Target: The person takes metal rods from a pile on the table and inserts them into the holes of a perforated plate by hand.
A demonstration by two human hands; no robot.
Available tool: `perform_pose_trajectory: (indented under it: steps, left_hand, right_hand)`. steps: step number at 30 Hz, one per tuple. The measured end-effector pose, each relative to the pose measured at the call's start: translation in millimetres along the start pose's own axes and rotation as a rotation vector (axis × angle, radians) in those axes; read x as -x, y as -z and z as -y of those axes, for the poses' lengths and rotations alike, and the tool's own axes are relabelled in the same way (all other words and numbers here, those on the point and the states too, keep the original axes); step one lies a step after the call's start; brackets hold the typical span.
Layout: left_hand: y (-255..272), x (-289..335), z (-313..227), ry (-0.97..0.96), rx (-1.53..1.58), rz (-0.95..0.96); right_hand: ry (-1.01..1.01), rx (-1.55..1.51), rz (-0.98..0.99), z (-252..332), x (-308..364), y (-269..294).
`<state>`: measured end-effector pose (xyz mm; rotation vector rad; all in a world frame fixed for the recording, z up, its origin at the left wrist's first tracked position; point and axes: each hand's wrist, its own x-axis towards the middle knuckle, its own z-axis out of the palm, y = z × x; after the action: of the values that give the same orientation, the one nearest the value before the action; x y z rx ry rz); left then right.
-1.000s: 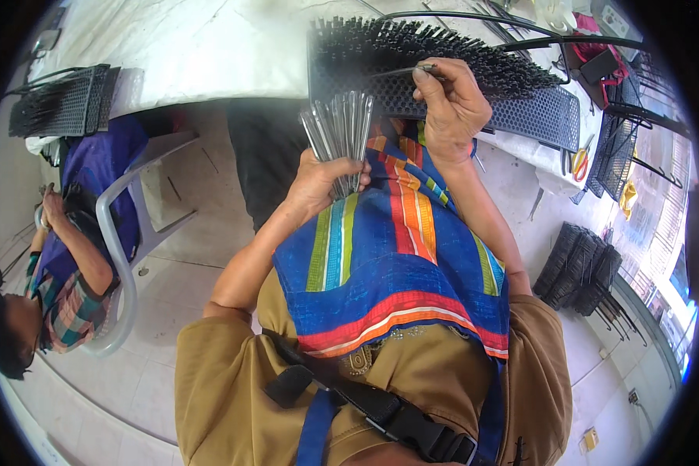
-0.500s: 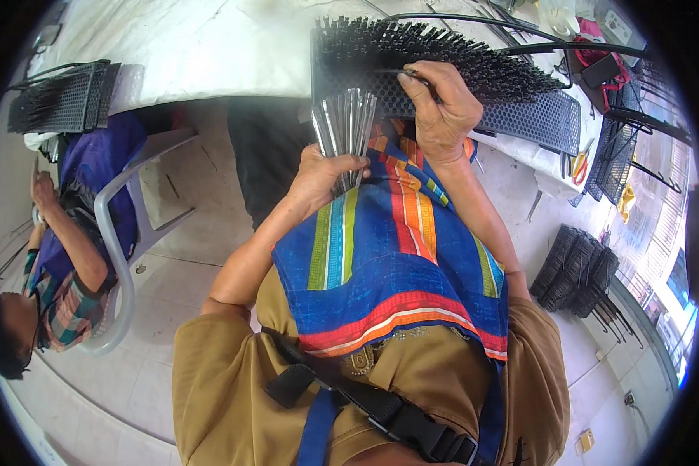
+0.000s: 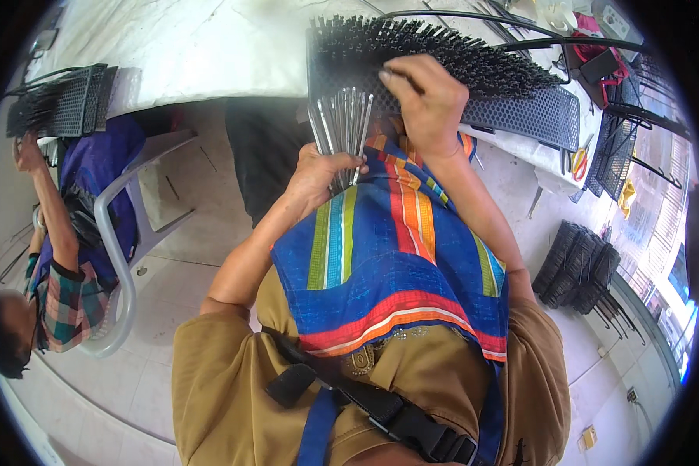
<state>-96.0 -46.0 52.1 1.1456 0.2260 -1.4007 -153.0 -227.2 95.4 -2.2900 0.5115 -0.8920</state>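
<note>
My left hand (image 3: 318,172) is closed around a fanned bundle of thin silvery strips (image 3: 343,116), standing upright with their tips spread. Just right of the strips' tips, my right hand (image 3: 429,97) is raised with thumb and fingers pinched together. Whatever is between those fingertips is too small or blurred to make out. Beyond them a black perforated panel (image 3: 520,118) leans at the table edge, its left part dark and blurred. Dense rows of short black pegs or bristles (image 3: 443,56) stick out along its far side. A striped blue cloth (image 3: 380,264) covers my lap.
A white-covered table (image 3: 210,54) spans the far side. At left a co-worker's hand (image 3: 29,153) touches a similar black panel (image 3: 58,105), beside a grey plastic chair (image 3: 120,233). Scissors (image 3: 579,165) hang at the table's right edge; black racks (image 3: 579,264) rest on the floor.
My right hand has moved left and slightly up, toward the panel's left part. My left hand stays about in place with the strips. The co-worker's hand has risen to their panel.
</note>
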Motion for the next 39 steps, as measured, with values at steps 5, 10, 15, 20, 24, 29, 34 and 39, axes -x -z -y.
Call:
perform_pose_trajectory:
  steps: [5, 10, 15, 20, 24, 29, 34, 39]
  left_hand:
    - [-1, -1, 2, 0.002, 0.034, 0.002]
    - [0, -2, 2, -0.002, 0.074, 0.05]
    - [0, 1, 0, 0.001, 0.101, 0.05]
    - [1, 3, 1, -0.032, 0.103, 0.071]
    - [2, 2, 1, -0.029, 0.089, 0.07]
    - [2, 1, 3, -0.03, 0.098, 0.073]
    - [4, 1, 2, -0.028, 0.099, 0.056]
    - [6, 1, -1, -0.038, 0.109, 0.099]
  right_hand:
    - [-0.06, 0.12, 0.075, 2, -22, -3]
    - [0.009, 0.086, 0.067, -5, -31, -11]
    - [0.061, 0.195, 0.07, 3, -28, -8]
    - [-0.172, 0.219, 0.183, 12, 3, 3]
    - [-0.058, 0.174, 0.058, 20, -8, -4]
    - [0.197, 0.224, 0.015, 9, -36, -19]
    - [0.161, 0.241, 0.092, -1, -18, -10]
    - [0.215, 0.29, 0.083, 10, -8, -6]
